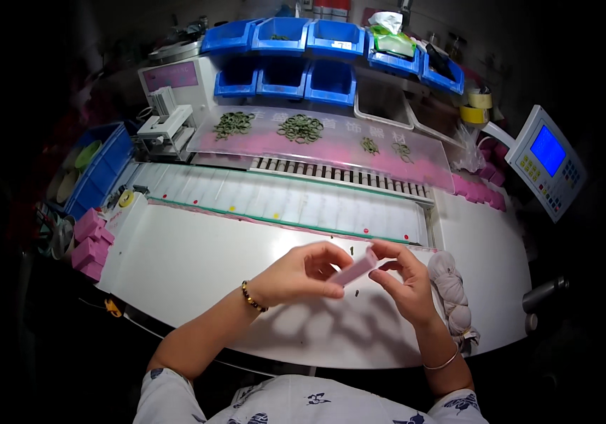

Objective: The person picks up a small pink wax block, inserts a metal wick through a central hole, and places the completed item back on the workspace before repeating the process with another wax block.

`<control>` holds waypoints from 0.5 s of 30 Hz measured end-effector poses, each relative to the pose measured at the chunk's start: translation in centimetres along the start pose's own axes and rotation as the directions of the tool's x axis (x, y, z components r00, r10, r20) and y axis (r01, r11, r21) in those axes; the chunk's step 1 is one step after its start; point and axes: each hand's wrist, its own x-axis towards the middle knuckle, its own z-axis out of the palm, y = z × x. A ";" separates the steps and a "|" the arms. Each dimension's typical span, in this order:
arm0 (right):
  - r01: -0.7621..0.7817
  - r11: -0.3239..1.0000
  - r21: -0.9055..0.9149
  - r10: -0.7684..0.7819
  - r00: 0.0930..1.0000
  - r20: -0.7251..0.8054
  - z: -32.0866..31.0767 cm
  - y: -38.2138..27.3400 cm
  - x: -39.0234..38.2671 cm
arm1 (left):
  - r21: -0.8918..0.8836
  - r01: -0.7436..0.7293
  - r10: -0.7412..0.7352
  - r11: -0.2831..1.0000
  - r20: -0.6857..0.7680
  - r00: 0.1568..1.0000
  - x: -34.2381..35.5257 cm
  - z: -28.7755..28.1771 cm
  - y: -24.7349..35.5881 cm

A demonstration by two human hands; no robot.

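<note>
Over the near middle of the white table, a slim pink block [354,271] is held up at a tilt between both hands. My left hand [304,272] grips its lower left end, thumb below and fingers curled behind. At the upper right end, the thumb and fingertips of my right hand [405,284] close on the block's edge. Tiny dark green pieces lie on the table around the hands, one [352,250] beyond the block and another [357,292] below it. Details of the block's inner faces are hidden.
Beyond the hands runs a long glass-topped tray [303,205]. Green ring-like pieces [300,128] are heaped on a clear sheet behind it. Blue bins [280,35] stand at the back. Pink blocks [91,244] stack left; a bundled cloth [450,293] and a control panel [549,162] are right.
</note>
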 end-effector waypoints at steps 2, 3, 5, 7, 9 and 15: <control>0.018 0.855 -0.518 -0.080 0.992 -0.099 -0.7 0.0 -0.7 | 0.254 0.050 0.014 0.966 -0.241 0.970 1.2 -2.0 -0.3; 0.012 0.747 -0.665 -0.039 0.999 -0.026 -2.2 1.1 -1.5 | 0.342 0.052 0.075 0.938 -0.347 0.935 2.0 -3.9 -0.8; 0.064 0.652 -0.756 -0.053 0.998 0.039 -2.9 0.9 -2.9 | 0.586 0.097 0.305 0.805 -0.547 0.780 2.4 -8.5 -1.7; 0.052 0.542 -0.839 0.046 0.995 0.091 -3.6 1.4 -4.3 | 0.798 0.294 0.542 0.527 -0.582 0.606 1.9 -11.7 -1.5; 0.009 0.489 -0.872 0.130 0.988 0.083 -3.3 1.1 -5.3 | 0.835 0.421 0.615 0.354 -0.547 0.568 1.6 -13.3 -0.9; 0.024 0.335 -0.942 0.200 0.975 0.096 -2.0 3.3 -3.6 | 0.779 0.582 0.675 0.235 -0.562 0.479 1.8 -16.5 -1.1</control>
